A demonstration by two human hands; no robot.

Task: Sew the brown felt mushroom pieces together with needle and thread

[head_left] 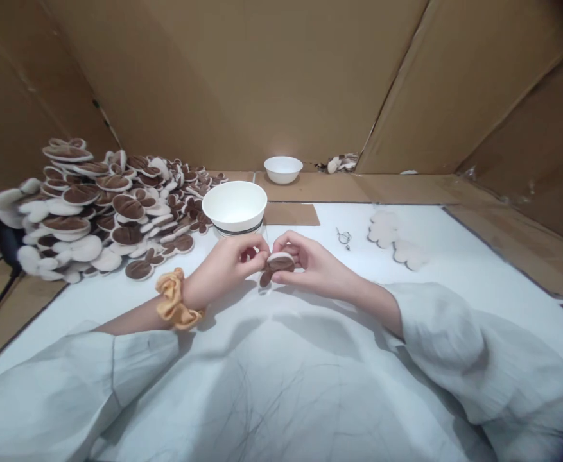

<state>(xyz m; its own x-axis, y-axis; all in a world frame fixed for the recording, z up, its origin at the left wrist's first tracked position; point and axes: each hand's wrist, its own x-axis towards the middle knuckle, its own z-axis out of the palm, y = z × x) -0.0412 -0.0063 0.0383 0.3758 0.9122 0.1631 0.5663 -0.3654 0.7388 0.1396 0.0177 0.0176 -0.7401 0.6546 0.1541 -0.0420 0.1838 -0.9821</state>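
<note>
A small brown fabric piece with a pale rim and rounded lobes (281, 262) is held up over the white table, in front of a bowl. My right hand (317, 266) grips its right side, thumb below and fingers behind. My left hand (245, 256) is closed in a pinch at its left edge, with a yellow scrunchie (178, 301) round the wrist. Whether anything small sits between the left fingertips is hidden. Behind the left hand stands a large white bowl (235, 202) with dark bands near its base.
A tall heap of similar brown and white pieces (112, 205) fills the left side. Small metal rings or clasps (343, 237) lie right of my hands, near pale lobed pieces (384, 229). A smaller white bowl (283, 169) stands at the back, by cardboard walls (242, 77).
</note>
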